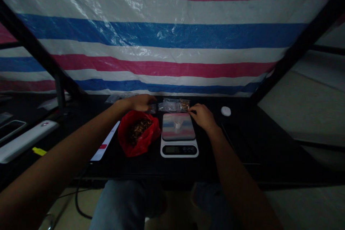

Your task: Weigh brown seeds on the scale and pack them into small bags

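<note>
My left hand [140,102] reaches over the far edge of an open red plastic bag [138,133] holding brown pieces, its fingers curled onto one end of a clear plastic pouch [172,105] lying behind the scale. My right hand [202,116] rests past the scale's far right corner, fingers pinched at the pouch's other end, where brown pieces show. A white digital kitchen scale [179,134] with a shiny platform and a dark display sits between my arms on the black table [242,151].
A small white round object [225,111] lies right of my right hand. A white strip with a red mark [105,145] lies left of the red bag. A white device [25,140] sits far left. A striped tarpaulin [167,36] hangs behind the table.
</note>
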`<act>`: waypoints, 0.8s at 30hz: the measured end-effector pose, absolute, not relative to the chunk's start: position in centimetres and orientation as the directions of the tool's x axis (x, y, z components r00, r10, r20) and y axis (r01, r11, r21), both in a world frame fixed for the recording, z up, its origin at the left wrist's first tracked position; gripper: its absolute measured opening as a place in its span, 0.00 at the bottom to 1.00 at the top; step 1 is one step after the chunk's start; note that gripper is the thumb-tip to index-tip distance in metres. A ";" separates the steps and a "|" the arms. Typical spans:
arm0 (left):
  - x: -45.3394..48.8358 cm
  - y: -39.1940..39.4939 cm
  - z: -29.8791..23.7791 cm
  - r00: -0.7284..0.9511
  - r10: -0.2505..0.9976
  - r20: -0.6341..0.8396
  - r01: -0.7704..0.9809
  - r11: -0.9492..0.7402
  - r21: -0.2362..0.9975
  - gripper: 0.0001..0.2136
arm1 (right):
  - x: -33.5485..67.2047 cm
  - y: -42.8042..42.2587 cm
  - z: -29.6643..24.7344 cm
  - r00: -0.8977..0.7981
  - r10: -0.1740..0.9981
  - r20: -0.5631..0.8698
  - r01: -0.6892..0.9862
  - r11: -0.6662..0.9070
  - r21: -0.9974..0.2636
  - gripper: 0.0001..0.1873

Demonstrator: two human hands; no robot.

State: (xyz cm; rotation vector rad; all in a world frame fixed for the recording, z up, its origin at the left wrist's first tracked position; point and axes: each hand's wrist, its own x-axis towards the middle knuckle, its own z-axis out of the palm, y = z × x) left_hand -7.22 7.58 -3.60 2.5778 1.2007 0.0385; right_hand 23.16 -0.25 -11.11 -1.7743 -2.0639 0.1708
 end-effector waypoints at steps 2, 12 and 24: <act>-7.1 7.4 -4.1 0.674 0.729 -0.120 0.728 -0.628 0.274 0.23 | 23.0 -0.3 -11.1 -0.077 0.972 0.223 0.938 0.147 -0.314 0.11; -3.7 4.3 -3.7 0.499 0.805 0.320 0.630 -0.591 0.505 0.18 | 22.9 -0.3 -11.1 -0.121 0.958 0.260 0.924 0.204 -0.322 0.11; -1.4 -4.5 -3.8 0.268 0.880 0.391 0.387 -0.470 0.793 0.13 | 22.8 -0.8 -10.0 -0.111 0.971 0.212 0.950 0.167 -0.265 0.15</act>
